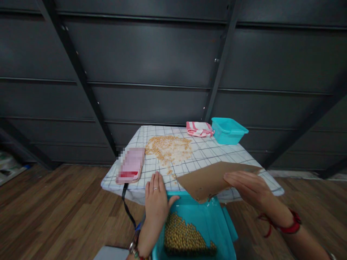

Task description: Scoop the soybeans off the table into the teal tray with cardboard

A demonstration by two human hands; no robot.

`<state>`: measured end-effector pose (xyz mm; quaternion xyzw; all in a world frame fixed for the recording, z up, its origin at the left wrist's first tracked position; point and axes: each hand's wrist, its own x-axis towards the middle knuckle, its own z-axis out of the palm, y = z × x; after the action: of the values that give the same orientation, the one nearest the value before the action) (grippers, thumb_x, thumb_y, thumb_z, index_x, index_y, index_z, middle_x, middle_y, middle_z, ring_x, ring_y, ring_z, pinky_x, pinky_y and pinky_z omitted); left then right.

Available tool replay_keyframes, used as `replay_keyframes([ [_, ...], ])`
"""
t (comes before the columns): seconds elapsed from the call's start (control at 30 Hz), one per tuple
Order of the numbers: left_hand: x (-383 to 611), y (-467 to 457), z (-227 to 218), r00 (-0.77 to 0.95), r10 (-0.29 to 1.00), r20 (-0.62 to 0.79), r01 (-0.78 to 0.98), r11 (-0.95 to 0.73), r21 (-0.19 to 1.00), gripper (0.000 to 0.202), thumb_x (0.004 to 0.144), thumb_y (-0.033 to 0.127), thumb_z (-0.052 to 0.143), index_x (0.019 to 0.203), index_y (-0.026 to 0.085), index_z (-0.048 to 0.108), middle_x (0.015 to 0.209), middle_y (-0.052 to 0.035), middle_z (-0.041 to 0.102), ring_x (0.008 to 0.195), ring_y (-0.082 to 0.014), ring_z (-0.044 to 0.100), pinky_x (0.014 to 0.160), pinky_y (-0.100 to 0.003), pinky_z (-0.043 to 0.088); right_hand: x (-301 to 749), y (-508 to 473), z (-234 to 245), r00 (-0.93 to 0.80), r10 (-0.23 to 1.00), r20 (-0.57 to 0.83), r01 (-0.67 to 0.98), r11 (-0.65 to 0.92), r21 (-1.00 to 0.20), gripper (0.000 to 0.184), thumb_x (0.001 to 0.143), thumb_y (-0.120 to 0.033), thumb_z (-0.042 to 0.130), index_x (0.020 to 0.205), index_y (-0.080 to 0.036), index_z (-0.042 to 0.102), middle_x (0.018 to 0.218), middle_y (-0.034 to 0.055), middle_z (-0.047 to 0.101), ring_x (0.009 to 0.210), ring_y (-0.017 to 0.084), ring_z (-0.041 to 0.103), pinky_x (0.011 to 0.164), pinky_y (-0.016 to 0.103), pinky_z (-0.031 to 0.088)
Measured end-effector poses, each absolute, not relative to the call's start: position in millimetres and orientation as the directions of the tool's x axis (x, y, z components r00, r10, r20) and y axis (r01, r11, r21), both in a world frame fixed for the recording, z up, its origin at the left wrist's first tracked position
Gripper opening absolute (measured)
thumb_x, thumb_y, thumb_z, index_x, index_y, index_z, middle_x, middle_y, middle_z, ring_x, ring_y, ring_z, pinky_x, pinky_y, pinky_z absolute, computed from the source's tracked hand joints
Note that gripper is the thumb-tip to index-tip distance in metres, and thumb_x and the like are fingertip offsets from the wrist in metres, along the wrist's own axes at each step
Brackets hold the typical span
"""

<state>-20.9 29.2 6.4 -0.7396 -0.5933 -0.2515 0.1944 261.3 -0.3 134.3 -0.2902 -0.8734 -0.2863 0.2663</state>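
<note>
My left hand (pixel 157 203) lies flat, thumb spread, at seven o'clock, and if the cardboard (pixel 205 179) held in my right hand (pixel 248 187) at four slips, eleven-o'clock grains (pixel 160 148) could scatter.

dark grey panelled wall (pixel 151 50) with slanting posts (pixel 221 61); brown wood-plank floor (pixel 81 202); cloth-covered table (pixel 207 153) near wall

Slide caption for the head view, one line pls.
Right hand holding brown cardboard, left hand at the near edge of a checked cloth, yellowish grains spread on it, teal bin below.
</note>
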Motion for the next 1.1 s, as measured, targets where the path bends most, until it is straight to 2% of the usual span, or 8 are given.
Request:
replay_keyframes([
  [0.23, -20.3, 27.8, 7.6, 0.172, 0.800, 0.575, 0.978, -0.207, -0.005, 0.088, 0.071, 0.071, 0.031, 0.125, 0.001, 0.041, 0.126, -0.0244, 0.048, 0.119, -0.0338, 0.041, 0.095, -0.049, 0.035, 267.2, 8.3, 120.6, -0.656, 0.384, 0.650, 0.692, 0.649, 0.316, 0.031, 0.085, -0.005, 0.035, 0.100, -0.020, 0.057, 0.086, 0.0032, 0.069, 0.082, 0.013, 0.064, 0.074, 0.027, 0.053],
  [0.47, -20.3, 27.5, 10.6, 0.153, 0.802, 0.578, 0.978, -0.207, 0.029, 0.084, 0.072, 0.068, 0.037, 0.125, 0.004, 0.041, 0.126, -0.0226, 0.049, 0.118, -0.0327, 0.043, 0.095, -0.048, 0.036, 263.5, 0.2, 132.6, -0.672, 0.417, 0.611, 0.661, 0.710, 0.242, 0.030, 0.088, -0.013, 0.034, 0.101, -0.021, 0.060, 0.085, 0.0032, 0.069, 0.081, 0.013, 0.064, 0.072, 0.026, 0.053],
  [0.7, -18.5, 27.7, 13.1, 0.167, 0.778, 0.606, 0.978, -0.208, -0.003, 0.076, 0.077, 0.060, 0.038, 0.122, -0.001, 0.043, 0.123, -0.0238, 0.052, 0.116, -0.0324, 0.045, 0.093, -0.048, 0.038, 266.4, -7.5, 131.9, -0.682, 0.348, 0.643, 0.623, 0.737, 0.263, 0.029, 0.089, -0.011, 0.034, 0.103, -0.019, 0.058, 0.085, 0.0036, 0.069, 0.081, 0.014, 0.065, 0.070, 0.026, 0.054],
  [1.0, -18.7, 27.8, 12.4, 0.168, 0.803, 0.573, 0.974, -0.223, 0.027, 0.071, 0.078, 0.056, 0.037, 0.126, 0.003, 0.038, 0.126, -0.0233, 0.049, 0.118, -0.0326, 0.043, 0.094, -0.049, 0.037, 261.3, -5.2, 126.6, -0.647, 0.448, 0.617, 0.645, 0.753, 0.130, 0.029, 0.091, -0.013, 0.033, 0.105, -0.020, 0.057, 0.087, 0.0030, 0.069, 0.082, 0.013, 0.064, 0.071, 0.025, 0.054],
  [1.1, -18.4, 27.5, 13.6, 0.165, 0.806, 0.568, 0.974, -0.223, 0.033, 0.072, 0.077, 0.057, 0.038, 0.124, 0.002, 0.041, 0.125, -0.0232, 0.050, 0.118, -0.0325, 0.043, 0.094, -0.048, 0.037, 260.8, -5.6, 128.6, -0.670, 0.393, 0.630, 0.617, 0.766, 0.178, 0.026, 0.089, -0.012, 0.037, 0.106, -0.019, 0.056, 0.088, 0.0032, 0.068, 0.083, 0.013, 0.064, 0.072, 0.026, 0.053],
])
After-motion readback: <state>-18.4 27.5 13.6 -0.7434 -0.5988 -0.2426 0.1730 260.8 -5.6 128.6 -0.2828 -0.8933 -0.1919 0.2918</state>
